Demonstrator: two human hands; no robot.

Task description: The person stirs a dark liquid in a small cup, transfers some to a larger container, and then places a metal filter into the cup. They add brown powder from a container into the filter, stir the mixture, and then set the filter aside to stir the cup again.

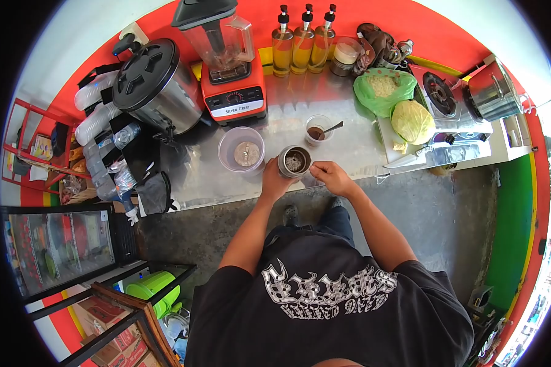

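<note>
My left hand [276,181] is wrapped round a metal cup [294,161] at the front edge of the steel counter [208,183]. Dark contents with a paler patch show inside the cup. At the cup's right side, my right hand [330,175] has its fingers pressed together; whatever they pinch is too small to make out. Just behind the cup stands a clear plastic cup [316,133] holding something brown and a spoon [333,127]. To the left is a clear plastic tub [224,150] with a round pale object [247,154] in it.
A red blender [234,98] and a large steel urn [165,92] stand behind left. Pump bottles [301,55] line the wall. On the right are a green bag [367,101], a cabbage [413,122], a knife [404,160] and a stove with a steel pot [496,95].
</note>
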